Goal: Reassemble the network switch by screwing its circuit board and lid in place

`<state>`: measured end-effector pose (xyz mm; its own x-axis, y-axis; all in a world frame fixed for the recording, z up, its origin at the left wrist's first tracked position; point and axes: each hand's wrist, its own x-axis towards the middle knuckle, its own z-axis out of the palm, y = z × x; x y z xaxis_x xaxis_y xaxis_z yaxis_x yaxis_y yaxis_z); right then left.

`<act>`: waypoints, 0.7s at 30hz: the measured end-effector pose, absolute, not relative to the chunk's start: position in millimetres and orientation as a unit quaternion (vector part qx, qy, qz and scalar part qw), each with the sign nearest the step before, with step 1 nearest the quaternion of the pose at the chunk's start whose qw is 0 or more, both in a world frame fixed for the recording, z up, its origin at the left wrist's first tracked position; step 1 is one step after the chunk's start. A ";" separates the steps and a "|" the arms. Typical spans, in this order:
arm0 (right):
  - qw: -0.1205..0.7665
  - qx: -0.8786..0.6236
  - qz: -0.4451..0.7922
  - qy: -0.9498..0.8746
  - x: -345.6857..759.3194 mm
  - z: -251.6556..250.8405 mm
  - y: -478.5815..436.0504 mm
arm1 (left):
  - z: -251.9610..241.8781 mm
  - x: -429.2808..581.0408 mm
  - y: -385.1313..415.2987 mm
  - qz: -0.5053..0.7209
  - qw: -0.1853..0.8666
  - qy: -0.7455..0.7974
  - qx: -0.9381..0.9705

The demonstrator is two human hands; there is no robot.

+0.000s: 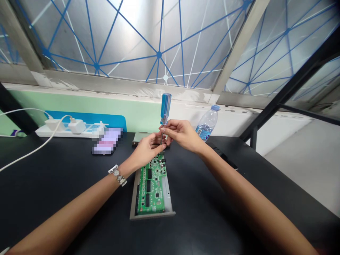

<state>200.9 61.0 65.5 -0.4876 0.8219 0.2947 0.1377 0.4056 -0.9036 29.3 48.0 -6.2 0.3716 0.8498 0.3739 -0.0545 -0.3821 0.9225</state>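
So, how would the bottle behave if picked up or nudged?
The bottle would probably flex when squeezed, its clear plastic looking thin. Water sits low inside, so it seems bottom-heavy, though a push near the cap might tip it.

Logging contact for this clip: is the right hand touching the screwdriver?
Touching: the head view shows the right hand pinching the screwdriver just below its blue handle.

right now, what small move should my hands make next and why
Perhaps steady the screwdriver with your left hand before turning: it stands nearly upright over the circuit board's far end, your right hand pinches its shaft just below the handle, and whether its tip is seated can't be seen.
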 end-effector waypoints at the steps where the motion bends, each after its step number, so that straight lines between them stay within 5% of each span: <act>1: 0.400 -0.329 0.426 -0.742 200.3 65.4 61.0 | -7.4 30.2 47.7 0.496 0.453 0.313 0.672; 6: 0.428 -0.356 0.385 -0.736 197.8 62.0 61.9 | -10.4 32.1 45.5 0.531 0.343 0.403 0.662; 14: 0.477 -0.376 0.345 -0.716 190.3 52.1 63.2 | -5.7 30.9 40.4 0.516 0.358 0.400 0.667; 21: 0.384 -0.351 0.426 -0.740 197.1 70.6 57.9 | -8.4 28.1 43.2 0.486 0.390 0.344 0.702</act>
